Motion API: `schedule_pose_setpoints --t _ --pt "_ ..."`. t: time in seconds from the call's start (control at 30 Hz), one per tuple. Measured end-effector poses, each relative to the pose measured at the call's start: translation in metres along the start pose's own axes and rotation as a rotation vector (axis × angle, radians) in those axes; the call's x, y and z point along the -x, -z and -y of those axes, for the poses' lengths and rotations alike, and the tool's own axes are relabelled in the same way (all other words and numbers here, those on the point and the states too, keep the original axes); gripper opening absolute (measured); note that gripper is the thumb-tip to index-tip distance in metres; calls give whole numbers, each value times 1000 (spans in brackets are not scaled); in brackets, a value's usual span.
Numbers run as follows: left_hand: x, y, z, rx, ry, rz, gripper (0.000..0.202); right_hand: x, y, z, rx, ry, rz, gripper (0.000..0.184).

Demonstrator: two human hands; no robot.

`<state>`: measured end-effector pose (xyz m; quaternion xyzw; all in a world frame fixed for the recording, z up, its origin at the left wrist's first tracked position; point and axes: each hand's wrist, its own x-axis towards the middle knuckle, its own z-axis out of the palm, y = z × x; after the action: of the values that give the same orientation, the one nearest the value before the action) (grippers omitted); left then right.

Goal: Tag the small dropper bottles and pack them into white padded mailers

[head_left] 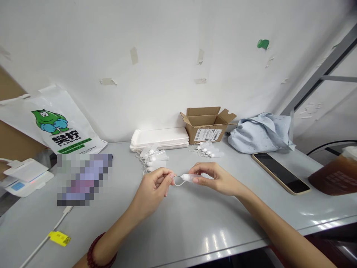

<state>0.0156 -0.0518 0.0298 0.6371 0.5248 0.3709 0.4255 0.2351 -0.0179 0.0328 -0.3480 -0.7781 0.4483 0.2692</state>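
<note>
Over the grey table, my right hand is closed around a small translucent needle-tip squeeze bottle, held sideways with its white neck pointing left. A thin dark needle sticks out of the neck toward my left hand. From the neck a white strap loops into the pinched fingertips of my left hand; its far end is hidden by them. Behind my left hand lies a group of similar bottles, several of them with white straps. Another cluster of bottles lies beyond my right hand.
Flat white packages are stacked by the wall, beside an open cardboard box. At right are a blue cloth bag, a phone and a drink cup. A white printed bag and charger stand left.
</note>
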Motion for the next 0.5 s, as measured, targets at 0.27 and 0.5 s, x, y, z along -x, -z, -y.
schedule_pose_setpoints --t 0.27,0.5 --pt "3 -5 3 -1 -36 -79 23 0 -7 5 -65 -27 5 22" --pt "1 -8 4 57 11 -116 23 1 -8 5 -82 -31 11 23"
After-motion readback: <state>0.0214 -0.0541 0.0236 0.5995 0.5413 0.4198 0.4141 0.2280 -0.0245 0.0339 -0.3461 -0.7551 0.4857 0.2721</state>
